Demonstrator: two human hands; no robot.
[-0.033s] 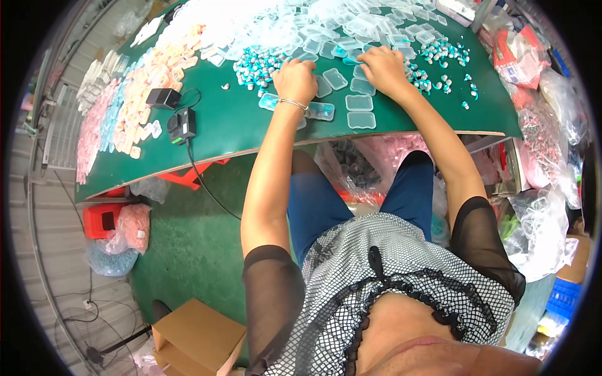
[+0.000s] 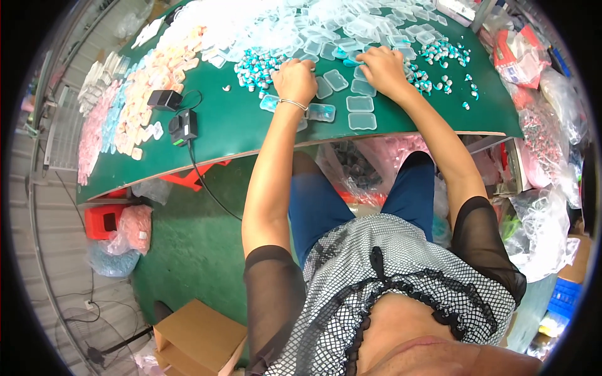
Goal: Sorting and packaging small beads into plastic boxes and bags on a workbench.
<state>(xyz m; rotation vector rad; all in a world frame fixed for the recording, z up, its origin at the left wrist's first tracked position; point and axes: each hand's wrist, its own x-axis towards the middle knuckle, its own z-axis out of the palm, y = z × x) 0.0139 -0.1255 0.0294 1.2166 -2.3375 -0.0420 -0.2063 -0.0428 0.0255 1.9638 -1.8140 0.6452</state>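
Note:
My left hand (image 2: 295,81) is over the green table with its fingers curled together, at the right side of a heap of small teal-and-white pieces (image 2: 254,67). Whatever it grips is hidden under the fingers. Under its wrist lie clear plastic cases with teal contents, one to the left (image 2: 269,103) and one to the right (image 2: 322,113). My right hand (image 2: 382,66) has its fingers bent and closed, the tips beside a small teal piece (image 2: 351,62) among clear cases. Between my hands lie several clear cases, among them a flat one (image 2: 336,80) and one near the edge (image 2: 362,121).
Clear cases (image 2: 313,25) heap along the far side of the green table (image 2: 232,128). Peach pieces (image 2: 135,119) and pink pieces (image 2: 94,135) spread at left, beside a black device with a cord (image 2: 182,127). More teal-and-white pieces (image 2: 445,51) lie right. A cardboard box (image 2: 200,338) stands on the floor.

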